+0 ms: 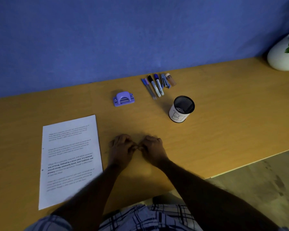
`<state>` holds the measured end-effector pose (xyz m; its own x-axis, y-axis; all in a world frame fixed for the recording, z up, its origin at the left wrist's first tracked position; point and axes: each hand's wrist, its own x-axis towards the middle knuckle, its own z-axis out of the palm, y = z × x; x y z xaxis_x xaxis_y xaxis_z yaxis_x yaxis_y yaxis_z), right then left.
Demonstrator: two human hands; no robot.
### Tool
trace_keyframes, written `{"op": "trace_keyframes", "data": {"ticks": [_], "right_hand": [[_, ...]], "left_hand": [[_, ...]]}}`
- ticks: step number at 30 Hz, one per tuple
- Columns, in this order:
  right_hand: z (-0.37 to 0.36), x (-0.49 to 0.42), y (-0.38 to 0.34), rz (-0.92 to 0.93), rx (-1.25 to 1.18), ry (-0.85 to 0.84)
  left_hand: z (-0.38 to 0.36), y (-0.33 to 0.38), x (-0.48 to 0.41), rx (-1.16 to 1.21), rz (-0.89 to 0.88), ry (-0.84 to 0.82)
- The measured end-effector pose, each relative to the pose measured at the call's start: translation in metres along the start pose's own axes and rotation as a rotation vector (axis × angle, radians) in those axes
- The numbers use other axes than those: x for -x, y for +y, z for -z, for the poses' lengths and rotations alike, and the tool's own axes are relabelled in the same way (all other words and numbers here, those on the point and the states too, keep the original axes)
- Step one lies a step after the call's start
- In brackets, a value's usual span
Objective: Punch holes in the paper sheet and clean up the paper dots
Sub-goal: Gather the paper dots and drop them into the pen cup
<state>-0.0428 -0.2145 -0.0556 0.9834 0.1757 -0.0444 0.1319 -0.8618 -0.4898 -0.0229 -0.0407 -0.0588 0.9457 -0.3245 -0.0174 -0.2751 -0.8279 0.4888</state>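
Paper (70,161) flat on the desk (215,105), just left of the hands; two dark spots on its left edge, likely punched holes, so punching looks done. Dots too small to make out; presumably under the fingers, cleanup apparently under way.

Left hand (121,151) and right hand (153,150) knuckles up, fingertips meeting between them, curled as if pinching or sweeping something tiny off the desk; whether anything sits in the pinch, cannot tell.

Punch (123,98) beyond the hands, well apart, untouched. Mesh cup (182,109) beyond and right of the hands, upright, probably the place for the dots. Left to do: gather the dots and drop them there.

Counted: one paper, one punch, one cup, four pens (154,86) side by side farther back, a stapler (165,81) and a small bottle (171,80) beside them, one white pot (281,55) with a plant far right.
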Motion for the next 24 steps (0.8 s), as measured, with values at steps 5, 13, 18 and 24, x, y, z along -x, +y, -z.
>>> {"op": "trace_keyframes", "data": {"ticks": [5,13,18,24], "right_hand": [[0.000,-0.001,-0.003,0.000,0.088,-0.083],[0.009,0.003,-0.006,-0.054,0.065,-0.121],[0.020,0.005,-0.007,-0.176,-0.295,-0.053],[0.059,0.007,-0.001,-0.368,-0.808,0.057]], "left_hand": [[0.004,0.002,-0.006,-0.080,-0.053,-0.083],[0.009,0.008,-0.007,-0.040,-0.041,-0.109],[0.011,0.020,-0.010,0.196,-0.035,-0.095],[0.029,0.067,-0.032,0.630,0.164,-0.123]]}}
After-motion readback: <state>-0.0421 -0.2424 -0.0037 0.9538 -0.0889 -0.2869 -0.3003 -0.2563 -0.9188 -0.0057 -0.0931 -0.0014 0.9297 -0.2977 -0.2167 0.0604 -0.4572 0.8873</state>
